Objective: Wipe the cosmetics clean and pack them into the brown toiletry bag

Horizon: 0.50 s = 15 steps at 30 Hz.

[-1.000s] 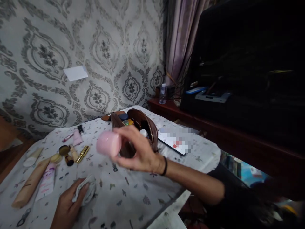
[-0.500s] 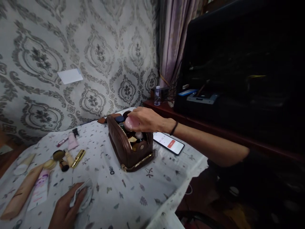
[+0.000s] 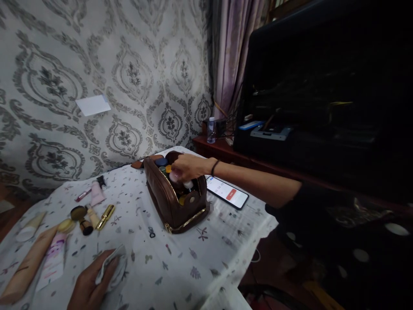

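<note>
A brown leather cosmetic bag (image 3: 161,189) stands unzipped on the patterned cloth, several jars and bottles inside. At its opening, my right hand (image 3: 190,167) has its fingers closed on a pink round cosmetic container (image 3: 175,176), partly hidden by the fingers and sunk among the other contents. A blue lid (image 3: 161,162) and an orange-yellow lid (image 3: 168,168) show beside it. My left hand (image 3: 92,275) rests at the front of the table, pinching a crumpled white cloth or tissue (image 3: 118,265).
To the left lie a long tan tube (image 3: 27,269), a white-and-pink tube (image 3: 53,262), a pink tube (image 3: 97,193), a gold lipstick (image 3: 106,216) and a powder compact (image 3: 79,213). A lit phone (image 3: 227,193) lies right of the bag; a bottle (image 3: 211,130) stands behind.
My right hand has lowered the pink container from above the bag down into its opening. The left hand keeps its place with the cloth. The view has shifted slightly.
</note>
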### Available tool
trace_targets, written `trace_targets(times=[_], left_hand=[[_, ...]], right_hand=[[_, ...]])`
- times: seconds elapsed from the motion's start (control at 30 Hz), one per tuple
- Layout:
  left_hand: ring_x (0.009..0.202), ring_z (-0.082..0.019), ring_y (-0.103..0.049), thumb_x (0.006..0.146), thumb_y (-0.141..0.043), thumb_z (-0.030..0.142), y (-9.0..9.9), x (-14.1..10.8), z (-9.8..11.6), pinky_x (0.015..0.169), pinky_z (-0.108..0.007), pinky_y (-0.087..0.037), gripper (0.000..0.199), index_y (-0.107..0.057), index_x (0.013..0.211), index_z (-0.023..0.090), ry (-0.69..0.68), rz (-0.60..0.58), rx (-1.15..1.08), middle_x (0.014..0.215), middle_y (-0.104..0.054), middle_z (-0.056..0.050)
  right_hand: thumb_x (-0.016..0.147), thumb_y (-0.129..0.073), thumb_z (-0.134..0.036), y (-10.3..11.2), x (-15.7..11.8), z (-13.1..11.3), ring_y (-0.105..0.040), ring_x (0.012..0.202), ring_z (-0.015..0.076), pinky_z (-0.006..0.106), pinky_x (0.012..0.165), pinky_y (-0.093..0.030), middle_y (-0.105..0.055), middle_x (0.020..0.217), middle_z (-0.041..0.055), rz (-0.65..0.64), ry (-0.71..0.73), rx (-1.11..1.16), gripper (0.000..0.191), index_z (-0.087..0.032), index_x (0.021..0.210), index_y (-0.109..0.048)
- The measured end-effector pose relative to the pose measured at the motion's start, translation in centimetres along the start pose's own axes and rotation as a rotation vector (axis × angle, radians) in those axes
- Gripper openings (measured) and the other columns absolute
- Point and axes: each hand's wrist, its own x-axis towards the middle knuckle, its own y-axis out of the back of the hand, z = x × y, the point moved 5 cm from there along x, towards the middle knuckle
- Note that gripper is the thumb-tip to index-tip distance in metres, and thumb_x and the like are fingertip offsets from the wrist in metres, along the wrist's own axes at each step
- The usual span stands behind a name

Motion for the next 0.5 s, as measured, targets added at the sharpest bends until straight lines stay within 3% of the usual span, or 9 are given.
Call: trace_targets(times=[0.13, 0.37, 0.5], left_hand=[[0.086, -0.024, -0.078, 0.085, -0.055, 0.063, -0.1, 0.0, 0.2, 0.075, -0.029, -0.064, 0.047, -0.078, 0.092, 0.022, 0.014, 0.050, 0.003, 0.097, -0.080, -0.004], [0.086, -0.022, -0.078, 0.085, -0.056, 0.061, -0.4, -0.1, 0.0, 0.077, -0.026, -0.062, 0.044, -0.077, 0.092, 0.023, 0.000, 0.054, -0.010, 0.096, -0.080, -0.003], [0.094, -0.024, -0.076, 0.086, -0.057, 0.059, -0.5, -0.4, -1.3, 0.083, -0.030, -0.062, 0.044, -0.077, 0.097, 0.023, 0.037, -0.029, -0.003, 0.102, -0.080, -0.003]], right_hand=[[0.085, -0.058, -0.037, -0.5, 0.4, -0.2, -0.067, 0.085, 0.0260, 0.031, 0.064, -0.037, -0.073, 0.099, 0.0156, -0.075, -0.037, 0.016, 0.034, -0.011, 0.103, -0.072], [0.087, -0.056, -0.032, -0.4, 0.4, -0.3, -0.067, 0.094, 0.0273, 0.030, 0.068, -0.040, -0.071, 0.110, 0.0148, -0.085, -0.046, 0.026, 0.037, -0.014, 0.118, -0.064], [0.087, -0.058, -0.033, -0.3, 0.3, -0.4, -0.067, 0.094, 0.0277, 0.031, 0.068, -0.040, -0.071, 0.110, 0.0156, -0.114, -0.050, 0.031, 0.036, -0.013, 0.117, -0.064]])
